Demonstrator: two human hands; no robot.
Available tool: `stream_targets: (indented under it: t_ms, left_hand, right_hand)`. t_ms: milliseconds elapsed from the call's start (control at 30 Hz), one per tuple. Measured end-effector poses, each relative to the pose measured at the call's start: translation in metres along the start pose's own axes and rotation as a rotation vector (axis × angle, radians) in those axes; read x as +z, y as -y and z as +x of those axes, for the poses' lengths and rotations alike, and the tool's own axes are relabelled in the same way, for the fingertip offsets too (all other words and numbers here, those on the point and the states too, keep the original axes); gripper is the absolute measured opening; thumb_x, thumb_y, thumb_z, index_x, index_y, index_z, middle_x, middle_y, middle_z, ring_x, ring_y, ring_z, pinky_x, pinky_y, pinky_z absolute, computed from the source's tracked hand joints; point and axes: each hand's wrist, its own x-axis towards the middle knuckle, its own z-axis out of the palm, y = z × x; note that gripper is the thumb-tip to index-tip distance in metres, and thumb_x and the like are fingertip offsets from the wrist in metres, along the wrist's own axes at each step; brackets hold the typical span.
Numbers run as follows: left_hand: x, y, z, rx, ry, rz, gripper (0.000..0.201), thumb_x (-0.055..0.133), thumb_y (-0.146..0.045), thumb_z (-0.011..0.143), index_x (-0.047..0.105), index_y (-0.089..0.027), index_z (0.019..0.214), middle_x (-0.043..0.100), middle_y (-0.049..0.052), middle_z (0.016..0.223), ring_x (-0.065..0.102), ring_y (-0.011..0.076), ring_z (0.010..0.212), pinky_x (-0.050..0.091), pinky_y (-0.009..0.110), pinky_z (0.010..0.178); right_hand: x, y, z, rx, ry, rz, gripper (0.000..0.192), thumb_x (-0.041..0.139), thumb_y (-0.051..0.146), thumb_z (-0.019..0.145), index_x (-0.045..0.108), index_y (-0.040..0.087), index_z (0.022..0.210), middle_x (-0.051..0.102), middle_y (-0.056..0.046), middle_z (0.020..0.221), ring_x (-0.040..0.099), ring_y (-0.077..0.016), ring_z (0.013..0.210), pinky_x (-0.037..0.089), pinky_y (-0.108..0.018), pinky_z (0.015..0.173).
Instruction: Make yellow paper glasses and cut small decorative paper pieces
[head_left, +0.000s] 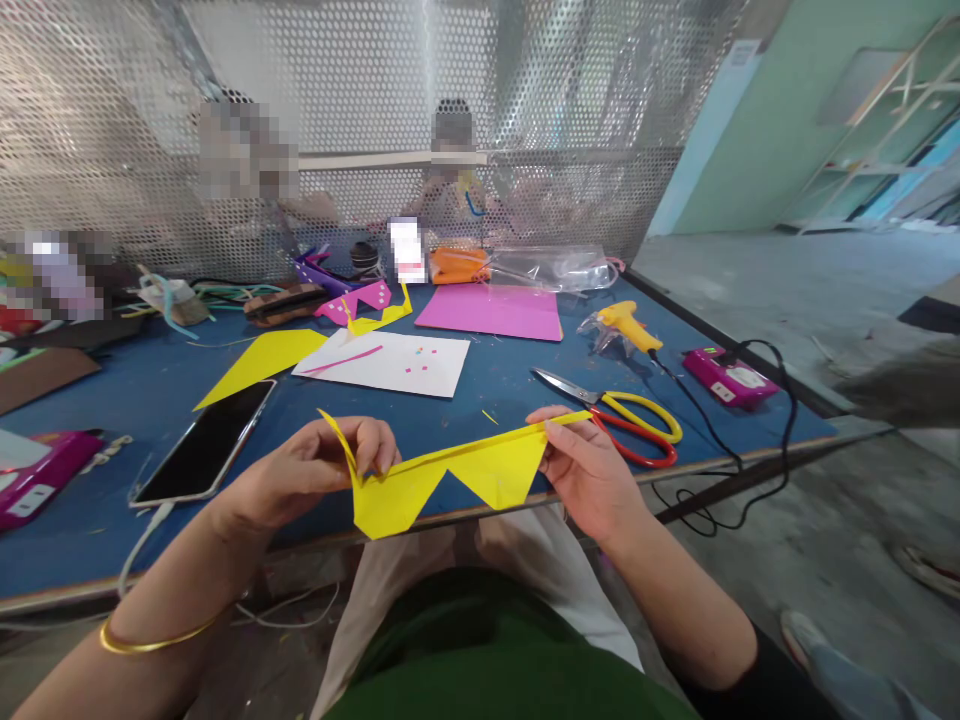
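Between my two hands, over the table's front edge, I hold yellow paper glasses (pixel 487 470) with a folded top edge and a notch in the middle of the lower edge. My left hand (pixel 330 465) pinches the left end, where a narrow strip bends upward. At the right end, my right hand (pixel 581 460) grips the paper between thumb and fingers. Scissors (pixel 637 428) with one yellow and one red handle lie just beyond my right hand, blades partly apart. A black-screened phone (pixel 208 445) with a white cable rests beyond my left forearm.
On the blue table (pixel 517 375) lie white paper (pixel 382 362), yellow paper (pixel 262 362) and a pink sheet (pixel 491 312). Pink paper glasses (pixel 367 300) stand behind. A yellow glue gun (pixel 626 325) trails a black cord near a magenta box (pixel 729 378). Perforated metal (pixel 555 100) closes the back.
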Motion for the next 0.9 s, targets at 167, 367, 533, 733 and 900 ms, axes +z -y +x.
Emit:
stream_targets:
  t_ms: [167, 367, 533, 733, 900]
  left_hand:
    - [-0.002, -0.009, 0.022, -0.233, -0.426, 0.058, 0.036, 0.077, -0.033, 0.062, 0.072, -0.021, 0.096, 0.073, 0.009, 0.101, 0.068, 0.0250, 0.089, 0.055, 0.034, 0.074]
    - [0.027, -0.004, 0.027, 0.319, -1.137, 0.715, 0.029, 0.071, -0.027, 0.077, 0.069, -0.023, 0.106, 0.070, 0.006, 0.114, 0.062, 0.0259, 0.112, 0.046, 0.045, 0.102]
    - [0.059, -0.010, 0.022, 0.615, -0.433, 1.360, 0.020, 0.061, -0.022, 0.091, 0.069, -0.027, 0.109, 0.075, 0.000, 0.106, 0.067, 0.0198, 0.102, 0.046, 0.040, 0.098]
    - [0.059, -0.008, 0.045, 0.266, -0.064, 1.202, 0.027, 0.046, -0.031, 0.099, 0.072, -0.022, 0.096, 0.076, 0.000, 0.088, 0.068, 0.0174, 0.083, 0.039, 0.041, 0.097]
    - [0.053, -0.010, 0.053, 0.084, 0.062, 1.025, 0.027, 0.050, -0.034, 0.095, 0.067, -0.023, 0.077, 0.072, -0.001, 0.075, 0.061, 0.0168, 0.074, 0.040, 0.032, 0.082]
  right_hand:
    - [0.001, -0.004, -0.008, -0.181, -0.153, -0.077, 0.010, 0.080, 0.032, 0.074, 0.078, 0.027, 0.082, 0.071, 0.003, 0.076, 0.060, -0.0073, 0.060, 0.051, -0.019, 0.058]
    - [0.000, -0.015, -0.024, -0.267, -0.217, -0.184, 0.010, 0.078, 0.030, 0.078, 0.079, 0.029, 0.087, 0.073, 0.003, 0.075, 0.063, -0.0082, 0.061, 0.052, -0.019, 0.060]
    - [0.003, -0.018, -0.027, -0.304, -0.175, -0.303, 0.009, 0.077, 0.025, 0.079, 0.079, 0.029, 0.087, 0.074, 0.002, 0.080, 0.064, -0.0101, 0.066, 0.053, -0.020, 0.061]
    - [0.005, -0.020, -0.028, -0.348, -0.104, -0.401, 0.012, 0.073, 0.024, 0.082, 0.079, 0.032, 0.088, 0.072, 0.002, 0.082, 0.064, -0.0126, 0.071, 0.053, -0.023, 0.062]
    - [-0.010, -0.014, -0.032, -0.272, 0.008, -0.462, 0.020, 0.073, 0.036, 0.083, 0.077, 0.031, 0.101, 0.073, -0.002, 0.096, 0.066, -0.0178, 0.081, 0.054, -0.028, 0.068]
